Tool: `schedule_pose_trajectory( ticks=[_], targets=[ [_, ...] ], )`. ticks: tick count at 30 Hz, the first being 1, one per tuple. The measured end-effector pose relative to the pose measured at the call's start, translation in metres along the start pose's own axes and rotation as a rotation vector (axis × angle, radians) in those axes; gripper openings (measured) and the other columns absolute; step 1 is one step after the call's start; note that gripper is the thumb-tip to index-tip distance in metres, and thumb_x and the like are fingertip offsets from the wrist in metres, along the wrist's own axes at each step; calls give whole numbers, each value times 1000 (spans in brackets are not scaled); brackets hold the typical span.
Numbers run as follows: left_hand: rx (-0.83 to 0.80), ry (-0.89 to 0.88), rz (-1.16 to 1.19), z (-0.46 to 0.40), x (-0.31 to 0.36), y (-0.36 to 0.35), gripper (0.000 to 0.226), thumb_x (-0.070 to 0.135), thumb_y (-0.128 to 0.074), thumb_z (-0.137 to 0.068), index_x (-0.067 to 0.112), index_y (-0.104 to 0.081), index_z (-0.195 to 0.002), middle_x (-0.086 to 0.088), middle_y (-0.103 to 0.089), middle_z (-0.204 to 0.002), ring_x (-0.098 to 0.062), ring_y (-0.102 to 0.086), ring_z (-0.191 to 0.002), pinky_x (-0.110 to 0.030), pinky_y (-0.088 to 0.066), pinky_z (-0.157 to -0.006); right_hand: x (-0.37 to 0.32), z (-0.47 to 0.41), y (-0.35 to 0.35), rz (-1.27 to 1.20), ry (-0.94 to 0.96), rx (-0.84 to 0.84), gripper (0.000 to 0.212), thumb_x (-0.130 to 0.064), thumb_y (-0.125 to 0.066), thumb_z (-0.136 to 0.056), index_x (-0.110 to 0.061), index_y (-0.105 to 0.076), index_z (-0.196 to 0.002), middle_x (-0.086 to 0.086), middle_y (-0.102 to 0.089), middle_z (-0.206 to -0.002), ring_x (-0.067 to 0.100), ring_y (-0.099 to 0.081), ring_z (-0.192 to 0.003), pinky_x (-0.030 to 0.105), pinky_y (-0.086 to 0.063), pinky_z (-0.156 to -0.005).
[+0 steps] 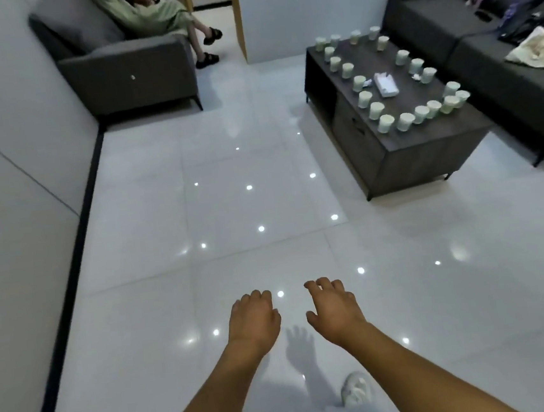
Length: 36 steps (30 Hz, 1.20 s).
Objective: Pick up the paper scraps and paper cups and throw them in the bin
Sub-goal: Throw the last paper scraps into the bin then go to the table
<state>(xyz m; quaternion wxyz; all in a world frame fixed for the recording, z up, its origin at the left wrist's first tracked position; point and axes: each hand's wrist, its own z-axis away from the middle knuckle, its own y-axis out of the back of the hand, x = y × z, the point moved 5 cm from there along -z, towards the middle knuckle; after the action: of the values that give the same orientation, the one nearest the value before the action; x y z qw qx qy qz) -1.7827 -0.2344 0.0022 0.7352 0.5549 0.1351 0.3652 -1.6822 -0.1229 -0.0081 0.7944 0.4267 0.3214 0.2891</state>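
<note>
- Reaching forward over the floor (228,183), both bare forearms are held out, palms down.
- Left hand (253,319) is empty, fingers loosely curled.
- Right hand (335,309) is empty, fingers spread and slightly bent.
- Paper cups (385,122), pale green-white and upright, are ranged in a rough ring on the dark coffee table (425,154), well apart from the hands.
- Paper scraps (386,84), white and crumpled, are seen inside the ring.
- A white shoe (356,390) is visible below the right forearm.
</note>
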Motion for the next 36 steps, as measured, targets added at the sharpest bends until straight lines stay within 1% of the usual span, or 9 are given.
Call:
schedule_pose_trajectory(
  ticks=[6, 11, 18, 23, 29, 32, 36],
  targets=[
    [24, -133, 22, -75, 162, 7, 37, 32, -38, -98, 16, -48, -130, -2, -56, -124, -19, -52, -111, -29, -42, -95, 146, -10, 53, -97, -131, 61, 56, -30, -49, -95, -23, -29, -146, 2, -37, -145, 24, -36, -129, 36, -39, -100],
    [8, -234, 14, -119, 255, 11, 38, 32, -37, -98, 15, -47, -131, -2, -56, -125, -21, -52, -112, -30, -41, -94, 243, -12, 89, -168, -242, 99, 56, -29, -49, -94, -23, -29, -146, 2, -36, -145, 24, -35, -129, 37, -39, -100],
    [-50, -341, -21, -197, 349, 15, 41, 33, -39, -97, 16, -45, -133, -4, -55, -125, -22, -52, -111, -30, -42, -89, 349, -34, 137, -246, -376, 198, 57, -27, -51, -91, -24, -32, -145, 0, -40, -140, 23, -38, -124, 35, -43, -94],
    [-79, -406, -48, -276, 418, 18, 41, 33, -41, -96, 15, -46, -132, -4, -56, -124, -22, -54, -110, -30, -43, -88, 422, -78, 173, -272, -438, 186, 56, -31, -51, -93, -24, -29, -144, 2, -39, -141, 24, -39, -125, 36, -43, -94],
    [-79, -415, -13, -384, 484, 41, 41, 33, -43, -96, 16, -46, -133, -3, -57, -124, -21, -54, -109, -29, -44, -89, 495, -158, 239, -298, -454, 199, 57, -28, -52, -93, -22, -30, -145, 2, -41, -142, 22, -40, -125, 34, -44, -96],
    [-67, -404, 18, -432, 512, 55, 40, 33, -45, -96, 18, -46, -134, -1, -56, -128, -20, -55, -111, -27, -44, -93, 523, -196, 272, -321, -441, 235, 57, -29, -55, -94, -22, -31, -146, 2, -40, -144, 21, -41, -127, 31, -43, -98],
    [-78, -363, 41, -483, 547, 64, 40, 34, -48, -95, 21, -46, -134, 0, -53, -132, -19, -54, -114, -27, -44, -97, 563, -236, 303, -333, -425, 230, 57, -31, -56, -94, -23, -32, -145, 1, -40, -146, 20, -41, -129, 30, -42, -101]
  ],
)
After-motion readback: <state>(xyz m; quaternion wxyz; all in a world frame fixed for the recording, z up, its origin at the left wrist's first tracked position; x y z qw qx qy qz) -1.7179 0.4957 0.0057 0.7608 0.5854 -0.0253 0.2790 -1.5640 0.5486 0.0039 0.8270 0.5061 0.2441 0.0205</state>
